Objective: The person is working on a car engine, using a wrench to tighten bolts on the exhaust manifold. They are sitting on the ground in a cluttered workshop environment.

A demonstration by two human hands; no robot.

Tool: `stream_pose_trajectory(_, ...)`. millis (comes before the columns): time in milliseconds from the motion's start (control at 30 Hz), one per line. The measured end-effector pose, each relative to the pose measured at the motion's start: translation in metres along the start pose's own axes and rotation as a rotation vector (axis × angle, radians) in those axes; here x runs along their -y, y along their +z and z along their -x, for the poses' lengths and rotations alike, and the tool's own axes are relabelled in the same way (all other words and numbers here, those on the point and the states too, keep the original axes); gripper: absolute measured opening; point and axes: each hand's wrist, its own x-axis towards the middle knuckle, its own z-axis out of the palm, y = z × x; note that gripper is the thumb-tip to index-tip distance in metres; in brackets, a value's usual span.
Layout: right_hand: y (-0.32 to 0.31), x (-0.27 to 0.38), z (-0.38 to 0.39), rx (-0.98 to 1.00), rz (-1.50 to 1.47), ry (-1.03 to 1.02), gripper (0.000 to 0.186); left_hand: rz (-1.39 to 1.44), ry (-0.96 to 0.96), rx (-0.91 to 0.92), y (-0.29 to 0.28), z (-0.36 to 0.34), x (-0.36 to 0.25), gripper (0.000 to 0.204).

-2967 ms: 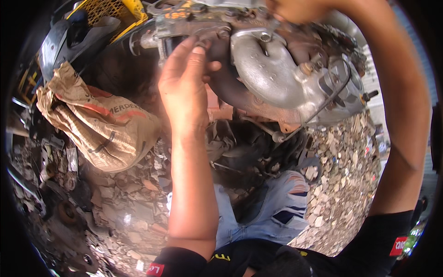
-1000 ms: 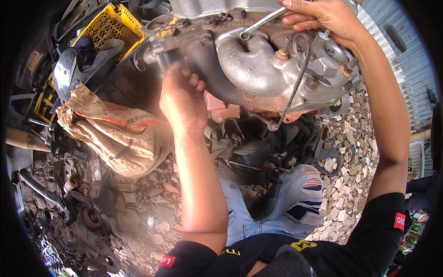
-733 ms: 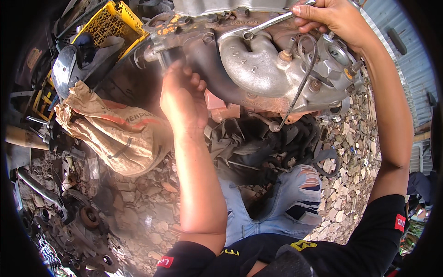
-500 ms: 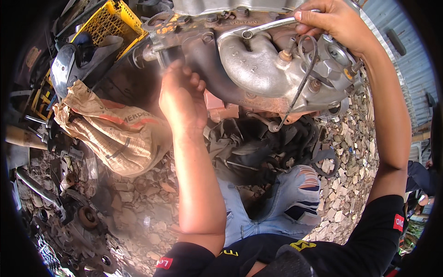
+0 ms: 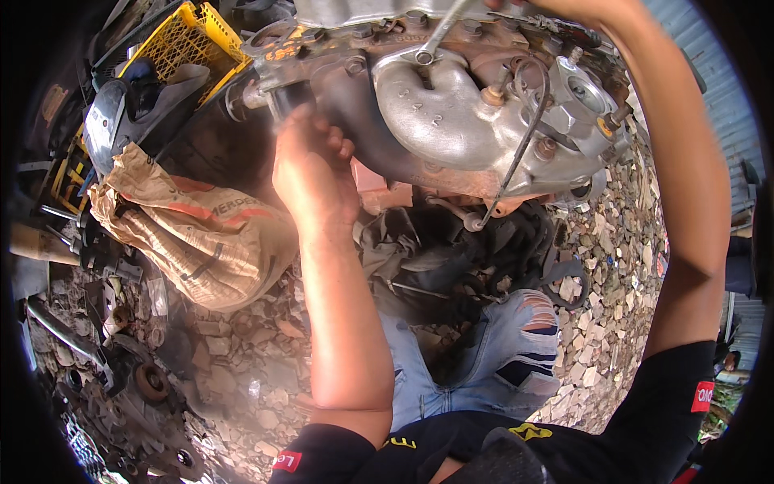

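Note:
A combination wrench (image 5: 442, 34) has its ring end over a bolt at the top of the silver cast manifold (image 5: 431, 117). Its shaft now points steeply up and leaves the picture at the top edge. My right hand (image 5: 568, 6) is at that edge by the wrench's far end, mostly cut off, its fingers seemingly closed on it. My left hand (image 5: 314, 165) is raised with curled fingers against a short dark pipe (image 5: 292, 98) on the engine's left side. Blur and the hand itself hide what its fingers grip. A thin cable (image 5: 524, 149) hangs across the manifold.
A brown paper sack (image 5: 201, 234) stands left of my left forearm. Behind it are a yellow plastic crate (image 5: 189, 40) and a silver-black shell-like part (image 5: 105, 121). Metal parts (image 5: 149, 379) lie at lower left. Stones (image 5: 597, 323) cover the ground. Dark cloth (image 5: 403, 250) lies below the engine.
The wrench has swung from nearly level to steeply upright about the bolt. My right hand has moved up and left, partly out of the picture. My left hand stays in place.

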Motion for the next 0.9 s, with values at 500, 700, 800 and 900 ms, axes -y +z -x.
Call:
stream_pose_trajectory(500, 0.074, 0.071, -0.057, 0.282, 0.441, -0.799, 0.033, 0.037, -0.035, -0.028, 0.004, -0.005, -0.002, 0.009)
stream_pose_trajectory(700, 0.051, 0.062, -0.045, 0.145, 0.298, -0.698, 0.031, 0.046, -0.049, -0.005, 0.0, -0.006, -0.001, 0.01)
stream_pose_trajectory(800, 0.025, 0.052, -0.033, 0.077, 0.044, -0.509, 0.025, 0.064, -0.041, -0.003, 0.0, -0.007, -0.003, 0.012)
stream_pose_trajectory(900, 0.01, 0.031, -0.039, 0.132, -0.253, -0.349, 0.018, 0.053, -0.054, -0.006, 0.0, -0.005, -0.005, 0.014)
